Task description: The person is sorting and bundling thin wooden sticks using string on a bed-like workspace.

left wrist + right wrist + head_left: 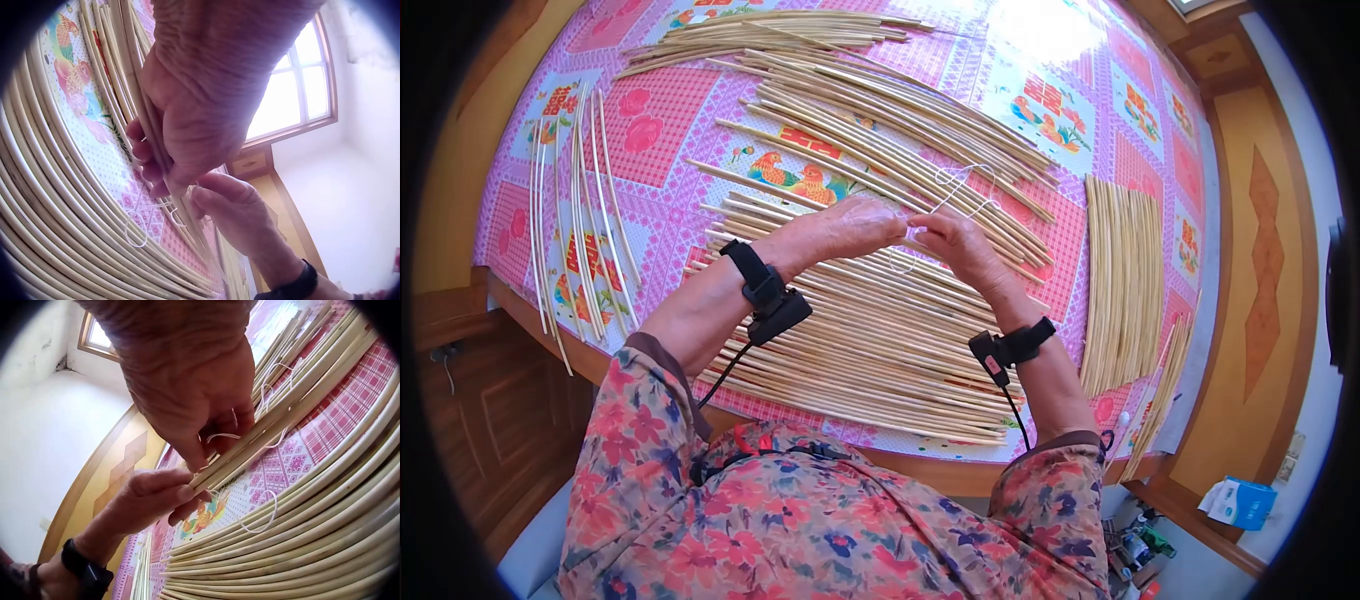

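My left hand [858, 228] grips a pair of pale, peeled-looking sticks [265, 431], fingers wrapped round them in the left wrist view. Close beside it, the right hand [962, 248] pinches a thin white string [223, 435] between thumb and fingers, right at the sticks. One loop of the string hangs below the sticks, and more of it lies tangled beyond the right hand. Under both hands spreads a broad row of similar sticks [850, 335], laid side by side across the table.
More loose sticks [880, 90] lie at the far side. Thin white strips [580, 220] are at the left, and a flat bundle of shorter sticks [1122, 285] is at the right. A patterned pink cloth [640, 120] covers the table.
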